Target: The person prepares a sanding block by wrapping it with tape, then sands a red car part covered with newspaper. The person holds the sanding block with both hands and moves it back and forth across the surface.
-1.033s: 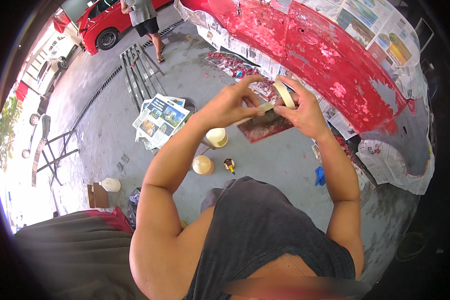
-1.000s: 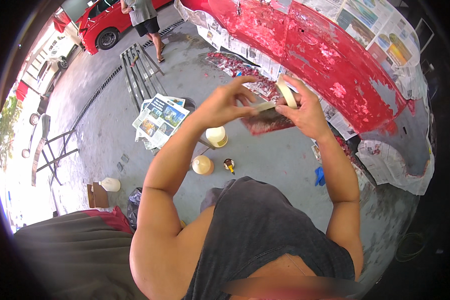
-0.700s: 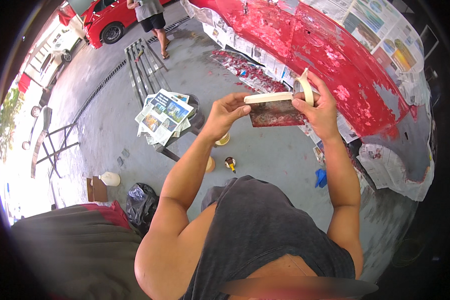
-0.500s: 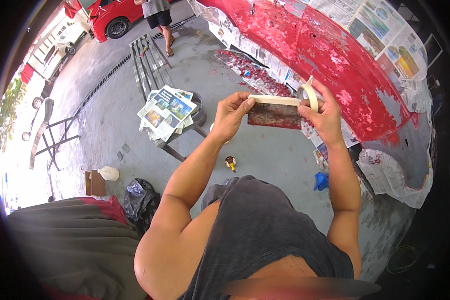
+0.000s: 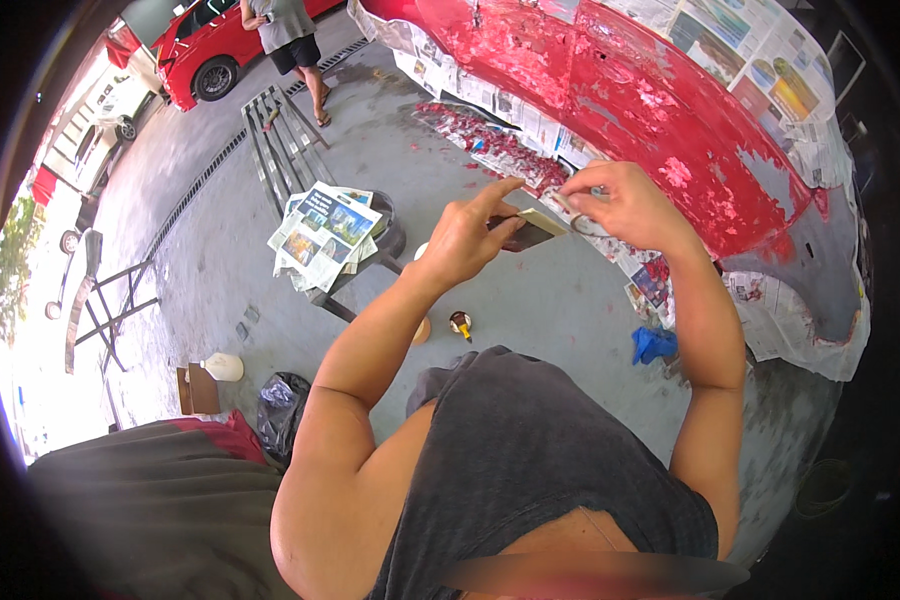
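My left hand (image 5: pixel 468 238) is closed on a thin, dark, flat rectangular plate (image 5: pixel 532 234), held tilted, with a cream strip of masking tape (image 5: pixel 546 220) along one edge. Just to its right, my right hand (image 5: pixel 632 206) pinches masking tape (image 5: pixel 564 203) between thumb and fingers. Most of the roll is hidden by that hand; only a thin curved edge shows below the fingertips. Beyond both hands lies a car body panel (image 5: pixel 660 125) with patchy red paint and bare grey areas, newspaper masked around it.
Red paint flakes (image 5: pixel 510 150) lie on newspaper below the panel. A slatted bench (image 5: pixel 275 150) and loose newspapers (image 5: pixel 325 235) are to the left. A yellow-handled tool (image 5: pixel 462 327), blue cloth (image 5: pixel 654 345), black bag (image 5: pixel 282 405) and white jug (image 5: pixel 224 367) sit on the floor. A person (image 5: pixel 288 45) stands far off.
The plate has turned from flat-on to tilted and nearly edge-on. My right hand has come off the plate's right end and turned over, so the tape roll is mostly hidden.
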Motion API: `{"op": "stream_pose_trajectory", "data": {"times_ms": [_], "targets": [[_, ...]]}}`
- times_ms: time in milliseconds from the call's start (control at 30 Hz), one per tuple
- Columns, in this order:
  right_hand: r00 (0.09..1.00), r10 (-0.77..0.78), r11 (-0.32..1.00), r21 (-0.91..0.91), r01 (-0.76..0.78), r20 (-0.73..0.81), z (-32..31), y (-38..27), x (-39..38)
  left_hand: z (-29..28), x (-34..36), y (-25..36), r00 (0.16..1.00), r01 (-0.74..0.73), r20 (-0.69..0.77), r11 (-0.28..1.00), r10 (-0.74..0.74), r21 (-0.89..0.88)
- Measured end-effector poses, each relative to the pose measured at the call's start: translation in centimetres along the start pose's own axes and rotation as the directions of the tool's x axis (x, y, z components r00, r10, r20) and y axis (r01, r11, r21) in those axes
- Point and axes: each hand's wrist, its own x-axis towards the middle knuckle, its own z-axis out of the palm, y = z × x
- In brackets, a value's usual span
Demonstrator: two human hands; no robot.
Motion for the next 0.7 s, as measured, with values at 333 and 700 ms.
{"op": "stream_pose_trajectory", "data": {"times_ms": [333,700], "targets": [[0.946,-0.068,0.965,-0.219,0.142,0.316,0.1,-2.8,2.3,1.2,-0.3,0.5,0.982,-0.186,0.077,0.964,0.174,0.192],[0.966,-0.073,0.97,-0.207,0.126,0.247,-0.4,-3.3,2.7,1.2,-0.3,0.1,0.979,-0.204,0.07,0.955,0.193,0.215]]}}
